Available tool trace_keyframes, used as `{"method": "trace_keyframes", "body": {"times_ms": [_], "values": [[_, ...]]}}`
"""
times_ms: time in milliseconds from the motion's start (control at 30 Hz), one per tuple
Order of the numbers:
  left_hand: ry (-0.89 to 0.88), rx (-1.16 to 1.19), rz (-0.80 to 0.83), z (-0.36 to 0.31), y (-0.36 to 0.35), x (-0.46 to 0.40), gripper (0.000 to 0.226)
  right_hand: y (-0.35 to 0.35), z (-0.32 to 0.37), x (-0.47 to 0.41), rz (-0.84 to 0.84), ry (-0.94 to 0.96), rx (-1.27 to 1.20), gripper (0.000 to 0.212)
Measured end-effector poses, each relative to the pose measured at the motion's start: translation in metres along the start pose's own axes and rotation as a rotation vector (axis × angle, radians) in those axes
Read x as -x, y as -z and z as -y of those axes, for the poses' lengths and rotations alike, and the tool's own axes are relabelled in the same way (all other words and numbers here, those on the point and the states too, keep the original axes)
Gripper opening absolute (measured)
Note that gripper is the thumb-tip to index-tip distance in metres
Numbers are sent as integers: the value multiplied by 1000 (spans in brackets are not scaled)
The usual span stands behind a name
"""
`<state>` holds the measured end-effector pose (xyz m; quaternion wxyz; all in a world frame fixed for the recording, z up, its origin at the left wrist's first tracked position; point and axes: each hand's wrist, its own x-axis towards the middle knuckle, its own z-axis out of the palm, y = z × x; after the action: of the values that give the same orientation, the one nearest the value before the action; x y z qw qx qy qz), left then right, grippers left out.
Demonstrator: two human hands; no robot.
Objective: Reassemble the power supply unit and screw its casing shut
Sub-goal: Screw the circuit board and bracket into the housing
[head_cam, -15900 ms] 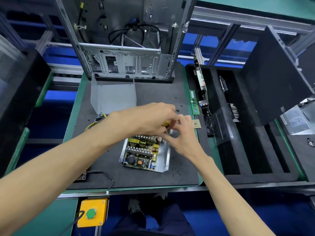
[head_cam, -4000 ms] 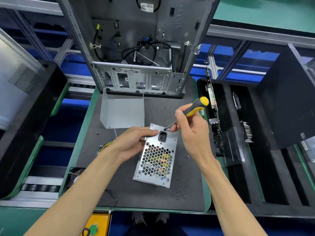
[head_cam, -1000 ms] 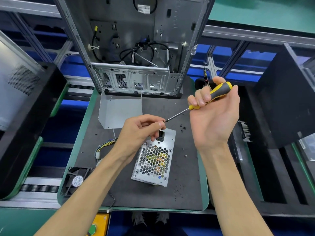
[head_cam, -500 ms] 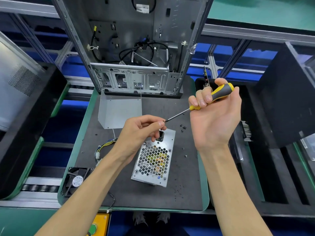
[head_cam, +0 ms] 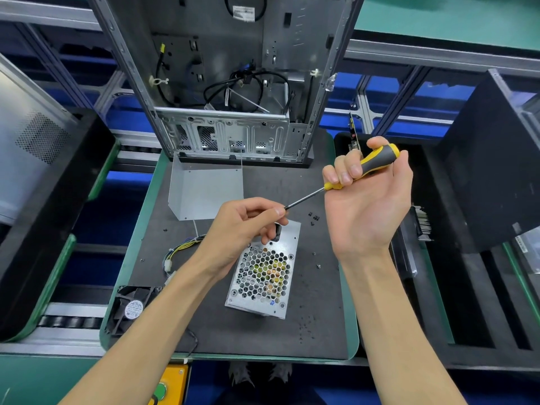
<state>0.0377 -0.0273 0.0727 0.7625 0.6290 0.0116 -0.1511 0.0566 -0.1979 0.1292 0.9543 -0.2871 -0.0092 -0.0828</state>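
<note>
The silver power supply unit (head_cam: 264,276) lies on the dark mat (head_cam: 315,323), honeycomb grille facing up, with yellow and black wires (head_cam: 182,247) trailing from its left. My right hand (head_cam: 366,200) is raised above the mat and grips a yellow and grey screwdriver (head_cam: 371,165), its shaft slanting down to the left. My left hand (head_cam: 245,229) hovers over the unit's far end, its fingertips pinched at the screwdriver's tip; what lies between them is too small to see.
Loose black screws (head_cam: 313,218) lie on the mat right of the unit. A bent metal cover (head_cam: 204,191) stands behind it, before an open computer case (head_cam: 230,83). A black fan (head_cam: 131,309) sits at the mat's front left. Black foam trays (head_cam: 467,317) flank the right.
Four seconds ago the screwdriver tip was down at the unit's socket end with my left hand steadying it. Both hands have since lifted; over the last second they barely move.
</note>
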Motion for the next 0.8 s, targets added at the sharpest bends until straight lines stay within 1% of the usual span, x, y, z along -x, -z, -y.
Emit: {"method": "trace_keyframes", "body": {"times_ms": [133, 200, 267, 333, 367, 400, 433, 467, 533, 567, 600, 667, 800], "values": [[-23, -33, 7, -2, 2, -2, 9, 0, 0, -1, 1, 1, -13, 38], [-36, -93, -8, -5, 3, -2, 13, 0, 1, -1, 2, 5, -17, 37], [-77, -185, -116, -5, 8, -3, 22, 1, 2, -3, -2, 10, -19, 37], [-103, -318, -317, -1, 17, -5, 27, 3, 4, -4, -7, 18, -18, 38], [-74, -391, -394, 3, 22, -6, 27, 5, 5, -5, -10, 21, -16, 39], [-1, -433, -417, 6, 26, -5, 29, 6, 6, -5, -15, 24, -12, 40], [101, -428, -381, 9, 29, -4, 32, 8, 6, -6, -21, 27, -7, 40], [203, -374, -303, 13, 31, -2, 35, 9, 6, -6, -29, 29, -1, 39], [357, -198, -120, 20, 30, 0, 34, 12, 5, -6, -44, 28, 11, 38], [399, -103, -47, 24, 29, 1, 33, 13, 4, -6, -49, 25, 15, 37], [425, -22, 5, 26, 28, 1, 32, 14, 3, -6, -53, 21, 16, 36], [446, 73, 59, 30, 28, 0, 31, 16, 1, -6, -56, 13, 19, 37], [437, 99, 75, 31, 32, -3, 28, 19, 0, -6, -58, 5, 31, 36]]}}
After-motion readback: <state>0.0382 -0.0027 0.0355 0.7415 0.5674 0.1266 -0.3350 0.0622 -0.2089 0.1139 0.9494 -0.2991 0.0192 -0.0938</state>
